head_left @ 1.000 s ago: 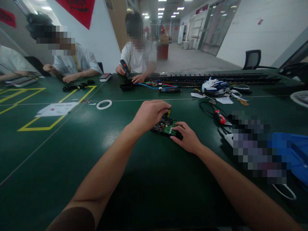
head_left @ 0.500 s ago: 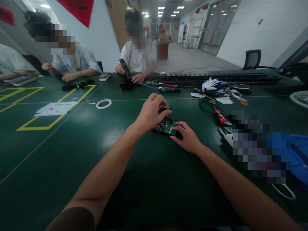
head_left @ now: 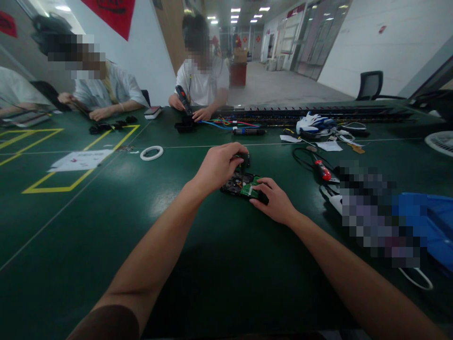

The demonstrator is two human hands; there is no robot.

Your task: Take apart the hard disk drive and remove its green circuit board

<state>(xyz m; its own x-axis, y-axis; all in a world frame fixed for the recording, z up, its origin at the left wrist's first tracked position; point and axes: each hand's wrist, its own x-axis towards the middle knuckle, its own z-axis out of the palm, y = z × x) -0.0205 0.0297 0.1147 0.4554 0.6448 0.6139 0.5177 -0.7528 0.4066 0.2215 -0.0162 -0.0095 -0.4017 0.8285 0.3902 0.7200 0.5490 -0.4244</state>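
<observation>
In the head view, a flat black device [head_left: 231,184] with a green circuit board [head_left: 248,190] lies on the table before me. My right hand [head_left: 274,200] grips its right end, fingertips on the board and thumb at the near edge. Over the far left part of the device is my left hand [head_left: 221,163], thumb and fingers pinched together. A small dark piece [head_left: 243,166] shows at those fingertips; its kind is hidden by the fingers.
A white tape ring [head_left: 152,153] and printed paper [head_left: 79,160] lie left. To the right are a red-handled screwdriver [head_left: 322,170], gloves [head_left: 314,123] and a blue item [head_left: 424,226]. Across the table, a person [head_left: 201,80] holds a power screwdriver [head_left: 183,97] near cables [head_left: 244,123].
My left hand has tilted and dropped slightly to the left, showing more of the device's left part. The green and yellow bit at its fingertips no longer shows. My right hand stays put.
</observation>
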